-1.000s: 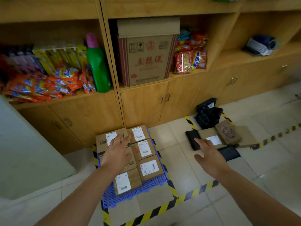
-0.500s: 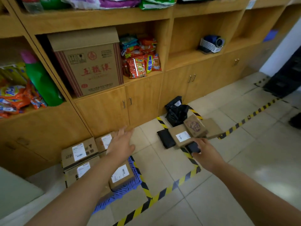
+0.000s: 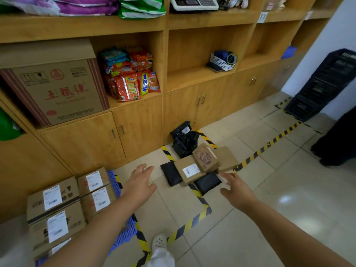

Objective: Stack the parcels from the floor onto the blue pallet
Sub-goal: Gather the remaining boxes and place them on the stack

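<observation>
- Right hand (image 3: 236, 188), fingers spread and holding nothing, hovers just beside a black parcel (image 3: 208, 182); contact looks unlikely.
- Left hand (image 3: 139, 183) is open, empty, over the floor.
- Labelled boxes (image 3: 55, 205) sit on the blue pallet (image 3: 126, 231), left.

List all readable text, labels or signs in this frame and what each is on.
"五粮液": red characters on the big carton in the left shelf bay.
Handling pictograms and a round red logo sit above them; the small print is unreadable.
White shipping labels on the pallet parcels: blurred.
Label on the floor parcel: too small.
Snack packets: print not legible.
Shelf-edge tag: unreadable.
</observation>
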Demonstrator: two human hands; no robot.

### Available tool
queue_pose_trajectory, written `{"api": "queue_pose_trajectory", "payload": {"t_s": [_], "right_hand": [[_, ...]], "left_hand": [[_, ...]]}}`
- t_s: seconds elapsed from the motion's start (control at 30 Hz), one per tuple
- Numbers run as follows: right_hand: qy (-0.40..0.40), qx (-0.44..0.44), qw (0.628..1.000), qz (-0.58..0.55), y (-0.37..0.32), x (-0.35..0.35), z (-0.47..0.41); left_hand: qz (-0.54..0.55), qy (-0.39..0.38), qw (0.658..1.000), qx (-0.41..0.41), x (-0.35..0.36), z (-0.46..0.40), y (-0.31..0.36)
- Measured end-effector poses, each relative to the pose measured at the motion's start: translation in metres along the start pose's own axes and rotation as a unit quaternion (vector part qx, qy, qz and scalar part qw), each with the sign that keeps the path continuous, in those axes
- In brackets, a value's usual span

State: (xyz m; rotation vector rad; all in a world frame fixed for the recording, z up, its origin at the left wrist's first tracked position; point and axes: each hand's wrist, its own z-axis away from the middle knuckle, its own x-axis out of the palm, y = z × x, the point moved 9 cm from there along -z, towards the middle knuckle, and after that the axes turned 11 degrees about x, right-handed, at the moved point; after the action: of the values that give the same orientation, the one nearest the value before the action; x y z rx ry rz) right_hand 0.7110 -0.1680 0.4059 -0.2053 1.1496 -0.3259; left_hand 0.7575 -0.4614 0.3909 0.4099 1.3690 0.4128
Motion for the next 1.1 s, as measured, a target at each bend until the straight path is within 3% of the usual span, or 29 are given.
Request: {"api": "queue_pose_trajectory", "payload": {"t_s": [0.57, 0.8, 1.1], "right_hand": [[0.015, 0.083, 0.996, -0.013, 0.031, -0.079, -0.193], [0.018, 0.105, 0.994, -0.019, 0.056, -0.105, -0.249], [-0.013, 0.081, 0.997, -0.013, 0.102, -0.130, -0.346]], "left_hand": [[0.043, -0.055, 0.997, 0.021, 0.022, -0.247, 0.030], [0.044, -0.081, 0.995, 0.045, 0.025, -0.316, 0.056], [0.047, -0.060, 0.997, 0.011, 0.056, -0.379, 0.091]]}}
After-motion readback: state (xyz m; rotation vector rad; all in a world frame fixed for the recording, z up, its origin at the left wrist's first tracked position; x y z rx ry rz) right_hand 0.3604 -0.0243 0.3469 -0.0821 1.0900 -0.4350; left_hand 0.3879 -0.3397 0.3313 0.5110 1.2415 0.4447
